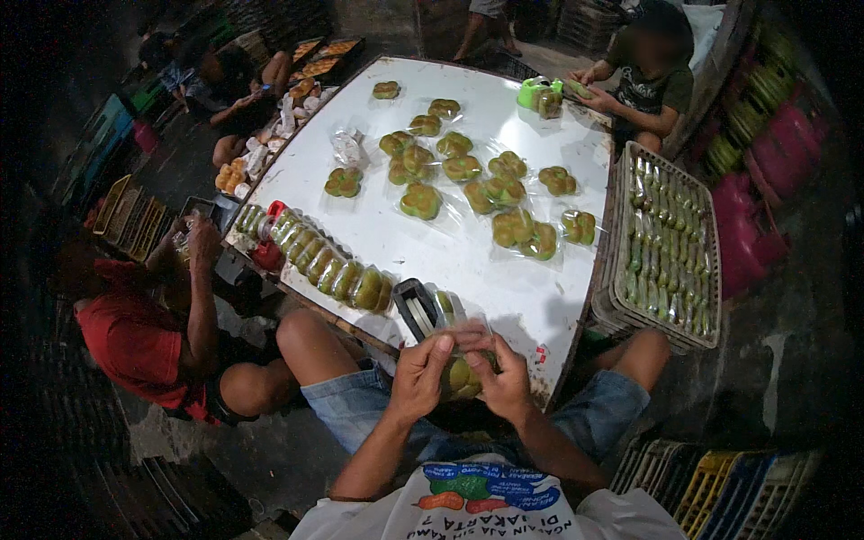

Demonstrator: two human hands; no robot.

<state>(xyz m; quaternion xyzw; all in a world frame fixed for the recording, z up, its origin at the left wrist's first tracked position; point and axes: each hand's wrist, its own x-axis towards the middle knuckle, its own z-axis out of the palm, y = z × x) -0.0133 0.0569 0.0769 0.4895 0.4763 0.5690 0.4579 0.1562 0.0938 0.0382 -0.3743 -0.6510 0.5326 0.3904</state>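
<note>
At the near edge of the white table [360, 207], a clear plastic bag with a green-brown bread bun [463, 382] is between my two hands. My left hand [419, 376] pinches the bag's left side, and my right hand [506, 380] grips its right side with the fingers closed at the top. Just beyond my left hand stands a black tape dispenser [416, 308]. Another wrapped bun [444, 302] lies beside the dispenser. To the left runs a row of bagged green buns [328, 268]. Several more bagged buns [504, 189] lie scattered over the middle.
On the right, a stacked crate [616, 310] holds rows of wrapped buns. A person in red [135, 342] works at the left, near a red tape dispenser [267, 256]. Another person [643, 90] sits far right beside a green dispenser [535, 90]. Plastic crates [720, 486] stand lower right.
</note>
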